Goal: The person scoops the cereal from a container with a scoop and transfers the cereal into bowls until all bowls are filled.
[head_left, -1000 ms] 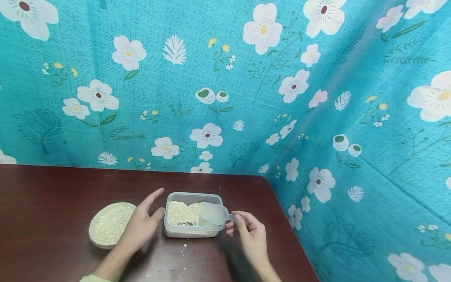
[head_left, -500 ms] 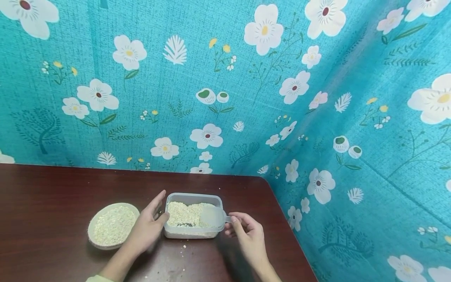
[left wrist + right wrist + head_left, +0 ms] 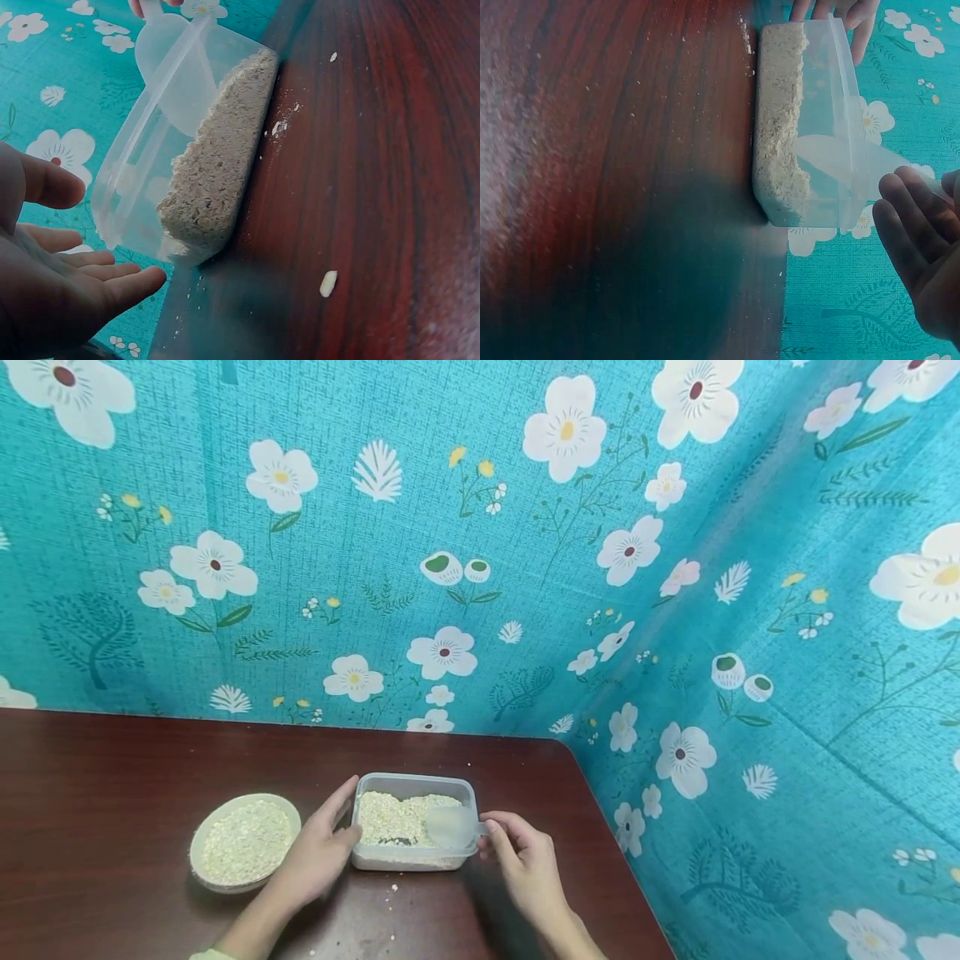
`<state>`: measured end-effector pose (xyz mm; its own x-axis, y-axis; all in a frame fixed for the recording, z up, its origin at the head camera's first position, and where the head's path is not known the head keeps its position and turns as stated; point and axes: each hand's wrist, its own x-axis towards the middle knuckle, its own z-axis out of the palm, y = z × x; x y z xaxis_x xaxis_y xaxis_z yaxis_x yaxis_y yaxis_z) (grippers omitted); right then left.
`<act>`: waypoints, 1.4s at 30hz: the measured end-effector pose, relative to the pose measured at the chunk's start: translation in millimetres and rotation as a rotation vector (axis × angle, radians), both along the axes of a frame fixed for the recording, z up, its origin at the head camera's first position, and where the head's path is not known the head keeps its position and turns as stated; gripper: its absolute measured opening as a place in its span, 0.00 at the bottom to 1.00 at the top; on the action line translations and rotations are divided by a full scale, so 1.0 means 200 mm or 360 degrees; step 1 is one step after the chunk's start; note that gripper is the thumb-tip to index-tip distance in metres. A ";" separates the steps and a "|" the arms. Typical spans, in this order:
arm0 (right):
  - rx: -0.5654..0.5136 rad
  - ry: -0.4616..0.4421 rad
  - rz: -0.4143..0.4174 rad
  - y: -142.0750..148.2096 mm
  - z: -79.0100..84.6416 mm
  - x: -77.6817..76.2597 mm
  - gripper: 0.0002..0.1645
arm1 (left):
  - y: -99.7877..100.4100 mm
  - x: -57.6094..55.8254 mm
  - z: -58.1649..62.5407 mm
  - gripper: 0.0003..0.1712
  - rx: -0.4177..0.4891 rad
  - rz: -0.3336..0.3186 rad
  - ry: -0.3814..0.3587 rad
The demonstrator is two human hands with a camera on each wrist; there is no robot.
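Note:
A clear plastic container (image 3: 408, 862) of oat flakes (image 3: 386, 814) stands on the table. My right hand (image 3: 527, 864) pinches the handle of a translucent scoop (image 3: 448, 827) at the container's right end. The scoop's bowl (image 3: 831, 156) dips inside the container, its tip at the flakes in the right wrist view. At the left end is my left hand (image 3: 318, 852), fingers extended and thumb apart; in the left wrist view its fingertips (image 3: 154, 277) come close to the wall, and contact is hard to tell. A round bowl (image 3: 197, 852) heaped with pale flakes sits left of that hand.
The dark red-brown table (image 3: 112, 793) has scattered flakes (image 3: 394, 887) in front of the container. A teal flowered cloth (image 3: 300, 568) hangs behind the table and along its right side. The table's right edge runs just beyond my right hand.
My left hand has moved right, closing in on the container's left end. The scoop has tilted, its tip lower toward the flakes, while my right hand keeps its handle pinched.

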<state>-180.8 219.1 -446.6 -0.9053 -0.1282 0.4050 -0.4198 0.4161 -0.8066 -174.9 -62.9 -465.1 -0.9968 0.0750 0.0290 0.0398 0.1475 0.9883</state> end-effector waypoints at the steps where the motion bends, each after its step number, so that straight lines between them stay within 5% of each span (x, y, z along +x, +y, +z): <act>1: 0.0036 0.0028 0.0015 0.00 0.00 -0.01 0.09 | 0.00 0.00 0.00 0.40 -0.0006 -0.0002 -0.0008; 8: 0.0269 0.0106 0.0122 0.03 0.00 -0.04 0.06 | 0.01 0.00 -0.01 0.39 -0.0061 -0.0007 -0.0043; 19: 0.0552 0.0038 0.0188 0.05 0.08 -0.09 0.07 | 0.01 -0.01 -0.03 0.36 0.0038 -0.0053 -0.0079; 30: 0.0485 -0.0301 0.0230 0.08 0.12 -0.15 0.10 | 0.01 0.00 -0.03 0.36 0.0068 -0.0046 -0.0072; 42: 0.0394 -0.0377 0.0236 0.09 0.10 -0.18 0.09 | 0.01 0.01 -0.04 0.37 0.0063 -0.0062 -0.0047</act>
<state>-216.2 237.0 -426.2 -0.9344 -0.3328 0.1270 -0.3041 0.5596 -0.7710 -173.7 -61.0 -473.0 -0.9936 0.1133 0.0032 0.0154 0.1073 0.9941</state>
